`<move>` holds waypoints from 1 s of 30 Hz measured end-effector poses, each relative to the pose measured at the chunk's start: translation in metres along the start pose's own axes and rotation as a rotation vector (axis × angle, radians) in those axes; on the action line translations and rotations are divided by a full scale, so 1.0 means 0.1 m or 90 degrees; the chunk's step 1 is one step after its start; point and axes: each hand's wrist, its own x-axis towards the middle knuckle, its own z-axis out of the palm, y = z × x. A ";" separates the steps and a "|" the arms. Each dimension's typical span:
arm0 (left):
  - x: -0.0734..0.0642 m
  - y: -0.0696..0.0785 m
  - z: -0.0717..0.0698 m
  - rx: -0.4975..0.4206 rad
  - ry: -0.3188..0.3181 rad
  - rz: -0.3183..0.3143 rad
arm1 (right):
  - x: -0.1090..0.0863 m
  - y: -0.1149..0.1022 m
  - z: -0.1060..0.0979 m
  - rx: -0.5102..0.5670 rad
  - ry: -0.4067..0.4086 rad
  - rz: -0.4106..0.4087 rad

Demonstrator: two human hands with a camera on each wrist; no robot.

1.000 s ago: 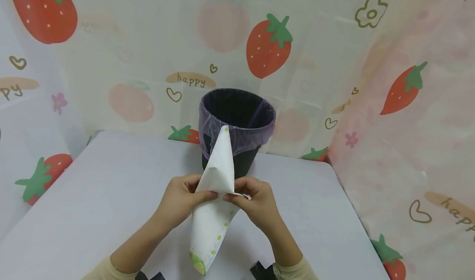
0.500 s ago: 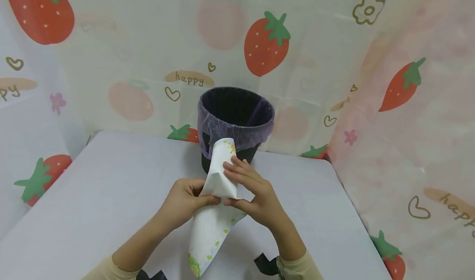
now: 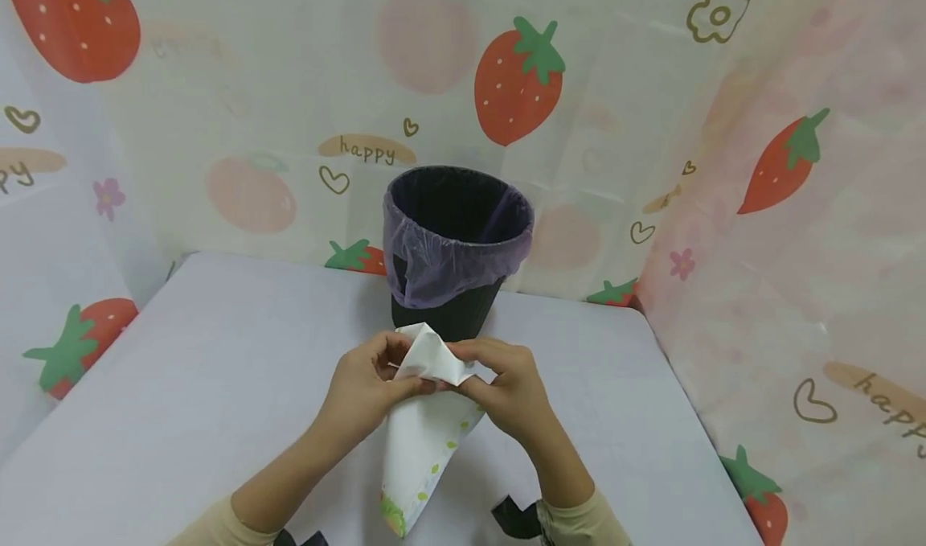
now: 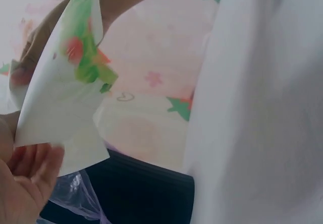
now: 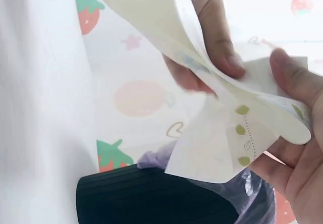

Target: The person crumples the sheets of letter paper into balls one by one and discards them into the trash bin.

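Observation:
Both hands hold a white sheet of paper (image 3: 430, 449), printed with green leaves and a colourful picture on its other side. Its upper part is bent down and crumpled between the hands, while the lower part hangs toward the table as a narrowing tongue. My left hand (image 3: 365, 381) pinches the left edge, thumb on the near face. On the right edge, my right hand (image 3: 506, 385) grips the fold between thumb and fingers. In the right wrist view, the bent paper (image 5: 212, 143) curves between the hands, showing a leaf-dotted border. The left wrist view shows left fingers (image 4: 43, 163) curled behind the paper.
A black trash bin (image 3: 448, 314) lined with a purple plastic bag (image 3: 452, 273) stands just beyond the hands. It rests on a white-covered table (image 3: 239, 385). Strawberry-printed cloth (image 3: 282, 88) hangs behind and at both sides.
The paper's upright tip has come down into a crumpled fold at the hands, uncovering the bin's front. My right fingers spread over the paper, then curled back onto its edge.

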 end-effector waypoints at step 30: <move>0.02 -0.01 -0.05 -0.084 -0.042 0.010 | -0.02 -0.07 -0.06 0.257 -0.076 0.220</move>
